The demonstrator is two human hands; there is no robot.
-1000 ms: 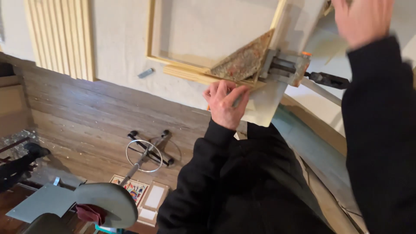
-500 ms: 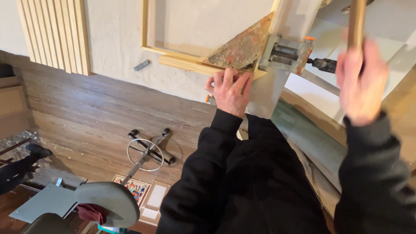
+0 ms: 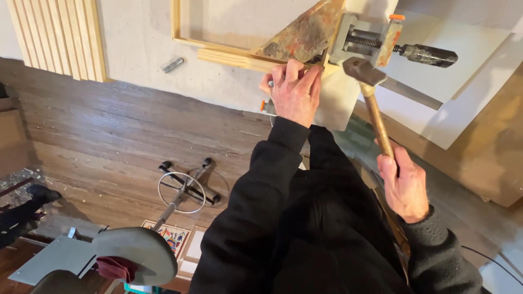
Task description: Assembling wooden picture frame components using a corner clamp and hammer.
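We press the left hand flat on the corner of the wooden frame, fingers pinched at the joint, just beside the triangular plate and the corner clamp. We grip the hammer by its wooden handle in the closed right hand; its head sits just beside the clamped corner.

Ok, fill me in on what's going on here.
A person stands at a workbench. The left hand pinches at the corner of a wooden frame, which is gripped by a corner clamp. The right hand holds a hammer by its wooden handle, head beside the clamped corner. A stool stands on the floor below.
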